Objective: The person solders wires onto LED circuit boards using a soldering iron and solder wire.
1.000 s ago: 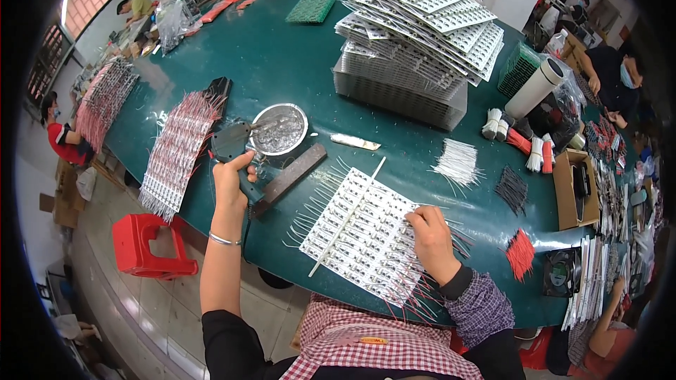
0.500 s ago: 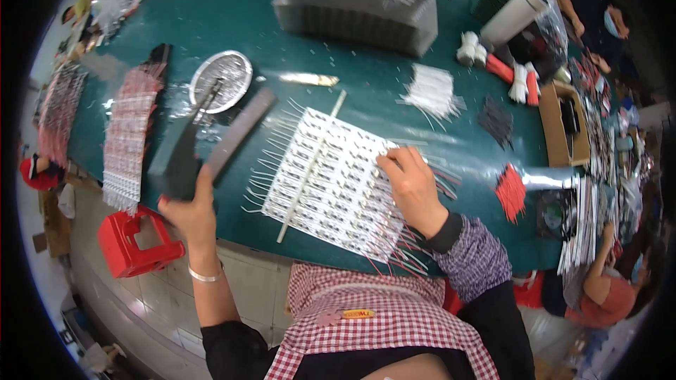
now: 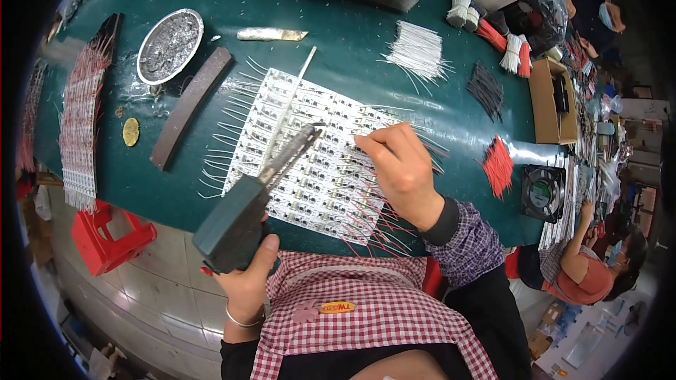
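Note:
My left hand (image 3: 248, 276) is wrapped around the handle of a dark green soldering gun (image 3: 232, 229). Its metal tip points up and right, over the middle of a white circuit board panel (image 3: 320, 204) lined with rows of small parts. White wires stick out along the panel's left side, red and white ones along its right. At the right part of the panel, my right hand (image 3: 403, 177) has thumb and forefinger pinched together; what is between them is too small to make out. A thin pale stick (image 3: 299, 84) lies across the panel's left part, partly hidden by the gun.
Left of the panel lie a brown bar (image 3: 190, 109), a metal bowl of scraps (image 3: 169, 49) and a wired panel stack (image 3: 79, 127). White (image 3: 415, 48), black (image 3: 486, 89) and red wires (image 3: 498, 167) sit to the right, near a fan (image 3: 542, 192) and cardboard box (image 3: 553, 102).
My left hand has brought the soldering gun from beside the bowl rightward over the panel. My right hand stays pinched at the panel. The whole view has shifted a little.

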`<state>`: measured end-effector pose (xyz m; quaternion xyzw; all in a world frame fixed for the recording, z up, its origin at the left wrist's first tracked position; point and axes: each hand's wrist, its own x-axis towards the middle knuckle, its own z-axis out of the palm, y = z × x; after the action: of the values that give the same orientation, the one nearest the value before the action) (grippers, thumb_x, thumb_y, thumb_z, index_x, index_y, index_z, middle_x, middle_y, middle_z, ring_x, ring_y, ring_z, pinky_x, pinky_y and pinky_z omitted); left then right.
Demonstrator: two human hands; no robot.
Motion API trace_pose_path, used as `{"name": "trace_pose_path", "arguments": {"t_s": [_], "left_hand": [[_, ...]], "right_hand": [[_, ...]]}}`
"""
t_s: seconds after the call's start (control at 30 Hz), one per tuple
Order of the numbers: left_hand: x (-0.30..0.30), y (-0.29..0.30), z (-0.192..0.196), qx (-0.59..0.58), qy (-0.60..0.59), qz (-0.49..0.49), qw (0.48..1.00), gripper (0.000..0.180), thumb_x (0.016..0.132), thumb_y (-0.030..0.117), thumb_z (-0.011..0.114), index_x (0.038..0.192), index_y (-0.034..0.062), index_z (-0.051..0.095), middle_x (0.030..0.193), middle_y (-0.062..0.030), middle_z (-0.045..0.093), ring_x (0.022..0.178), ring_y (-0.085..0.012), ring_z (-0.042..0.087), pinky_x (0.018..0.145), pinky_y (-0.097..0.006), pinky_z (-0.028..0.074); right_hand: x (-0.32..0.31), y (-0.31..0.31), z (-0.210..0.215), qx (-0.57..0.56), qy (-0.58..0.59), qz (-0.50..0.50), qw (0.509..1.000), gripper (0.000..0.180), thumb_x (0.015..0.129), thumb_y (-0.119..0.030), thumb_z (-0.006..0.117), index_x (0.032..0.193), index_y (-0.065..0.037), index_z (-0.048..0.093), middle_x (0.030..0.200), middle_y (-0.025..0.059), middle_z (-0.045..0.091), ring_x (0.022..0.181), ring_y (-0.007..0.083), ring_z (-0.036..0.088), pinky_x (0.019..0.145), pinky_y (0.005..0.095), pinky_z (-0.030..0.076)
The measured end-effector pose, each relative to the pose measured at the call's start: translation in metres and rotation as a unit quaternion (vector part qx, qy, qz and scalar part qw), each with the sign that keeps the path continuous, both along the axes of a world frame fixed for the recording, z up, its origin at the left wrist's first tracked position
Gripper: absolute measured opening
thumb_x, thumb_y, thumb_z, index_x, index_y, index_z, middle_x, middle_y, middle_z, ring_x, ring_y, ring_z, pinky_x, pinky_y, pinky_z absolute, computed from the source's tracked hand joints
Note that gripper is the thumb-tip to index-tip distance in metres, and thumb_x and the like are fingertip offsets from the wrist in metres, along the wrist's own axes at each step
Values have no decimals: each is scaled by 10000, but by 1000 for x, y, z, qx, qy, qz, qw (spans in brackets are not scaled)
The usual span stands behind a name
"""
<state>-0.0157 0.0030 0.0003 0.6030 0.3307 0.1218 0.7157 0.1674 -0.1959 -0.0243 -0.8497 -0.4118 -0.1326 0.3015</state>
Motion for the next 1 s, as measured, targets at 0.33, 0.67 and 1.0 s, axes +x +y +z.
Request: {"name": "trace_pose_path", "arguments": {"t_s": [0.33, 0.67, 1.0], "left_hand": [[4, -11, -6, 41, 81, -67, 994, 296, 798, 51, 797, 1058, -38, 687, 970, -92, 712, 827, -139, 655, 715, -267, 518], [3, -17, -21, 183, 30, -98, 978, 236, 773, 100, 814, 972, 28, 710, 935, -79, 652, 746, -209, 619, 683, -317, 470], [2, -15, -26, 270, 19, -113, 956, 212, 776, 79, 798, 944, -2, 699, 862, -94, 674, 671, -213, 642, 624, -311, 495]], "right_hand": [[2, -3, -12, -4, 32, 7, 999, 309, 707, 119, 672, 995, 7, 675, 888, 101, 624, 779, 264, 585, 667, 356, 490], [1, -1, -11, -18, 40, 6, 999, 357, 649, 119, 653, 991, 18, 670, 897, 108, 626, 793, 269, 589, 678, 361, 495], [2, -3, -11, -39, 41, 26, 998, 373, 655, 92, 615, 1023, 32, 633, 962, 134, 591, 885, 287, 573, 739, 362, 507]]}}
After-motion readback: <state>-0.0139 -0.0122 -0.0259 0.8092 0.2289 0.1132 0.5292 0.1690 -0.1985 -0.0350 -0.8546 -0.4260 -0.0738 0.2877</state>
